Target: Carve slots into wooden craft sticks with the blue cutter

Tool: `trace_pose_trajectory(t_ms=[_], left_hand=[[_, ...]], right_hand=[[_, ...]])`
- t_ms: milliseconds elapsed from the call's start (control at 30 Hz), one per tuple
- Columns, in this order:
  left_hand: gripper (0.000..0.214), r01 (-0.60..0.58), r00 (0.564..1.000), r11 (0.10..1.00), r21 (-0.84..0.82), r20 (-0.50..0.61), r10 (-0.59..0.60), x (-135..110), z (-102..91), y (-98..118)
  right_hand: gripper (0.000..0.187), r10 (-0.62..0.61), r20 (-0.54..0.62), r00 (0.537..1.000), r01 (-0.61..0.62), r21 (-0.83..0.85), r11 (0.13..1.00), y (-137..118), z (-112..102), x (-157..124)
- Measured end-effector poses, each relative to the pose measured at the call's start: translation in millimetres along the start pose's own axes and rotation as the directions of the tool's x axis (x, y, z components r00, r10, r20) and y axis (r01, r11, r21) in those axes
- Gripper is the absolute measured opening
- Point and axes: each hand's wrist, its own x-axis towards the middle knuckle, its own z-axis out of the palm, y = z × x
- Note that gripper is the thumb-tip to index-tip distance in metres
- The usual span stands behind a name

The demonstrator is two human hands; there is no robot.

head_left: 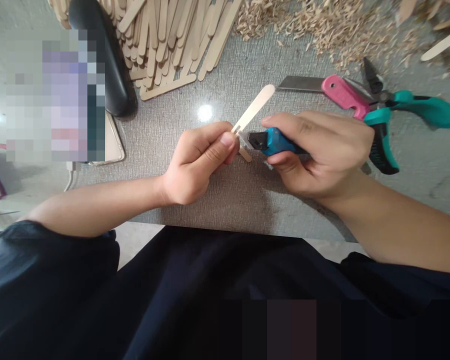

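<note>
My left hand (pixel 200 162) pinches a flat wooden craft stick (pixel 255 107) with rounded ends, tilted up to the right. A small notch shows in the stick just above my thumb. Wrapped in my right hand (pixel 315 150) is a blue utility knife (pixel 277 141) with a black front. Its short blade points left, at or close to the stick by the notch; I cannot tell whether it touches. The lower end of a stick (pixel 245 154) shows beneath my left fingers.
Behind my hands lies a pile of craft sticks (pixel 172 35) beside wood shavings (pixel 322 30). A pink-handled knife (pixel 341 91) with its blade out and teal-handled pliers (pixel 427 110) lie to the right. A black case (pixel 105 60) and a blurred-out phone-like object stand at the left.
</note>
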Motion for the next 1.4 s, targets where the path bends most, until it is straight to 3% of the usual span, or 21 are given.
trace_pose_trajectory(t_ms=[133, 300, 467, 833, 1000, 1300, 1400], left_hand=[[0.053, -0.089, 0.994, 0.996, 0.001, 0.066, 0.089, -1, -2.3, -6], [0.043, -0.157, 0.978, 0.985, 0.064, 0.149, 0.146, -6, -7.8, -6], [0.036, -0.215, 0.963, 0.967, 0.138, 0.192, 0.187, -9, -9.5, -1], [0.036, -0.189, 0.976, 0.958, 0.216, 0.148, 0.16, -12, -8.3, -2], [0.043, -0.145, 0.989, 0.969, 0.2, 0.047, 0.138, -12, -5.9, -12], [0.036, -0.128, 0.99, 0.962, 0.243, -0.018, 0.137, -17, -4.2, -10], [0.037, -0.125, 0.991, 0.959, 0.255, -0.02, 0.134, -17, -4.1, -11]], right_hand=[[0.05, -0.038, 0.03, 0.999, 0.034, 0.13, 0.991, 2, -7, 4], [0.055, 0.01, 0.119, 0.993, -0.029, 0.161, 0.986, -2, -11, 2], [0.049, -0.014, 0.079, 0.997, 0.002, 0.156, 0.988, -7, -11, -2], [0.057, -0.043, -0.003, 0.999, 0.043, 0.034, 0.998, -5, -1, -4], [0.054, -0.1, -0.04, 0.994, 0.097, -0.061, 0.993, 4, 4, -5], [0.05, -0.102, -0.126, 0.987, 0.079, -0.176, 0.981, 6, 10, -11], [0.056, -0.048, -0.083, 0.995, 0.03, -0.205, 0.978, 6, 9, -13]])
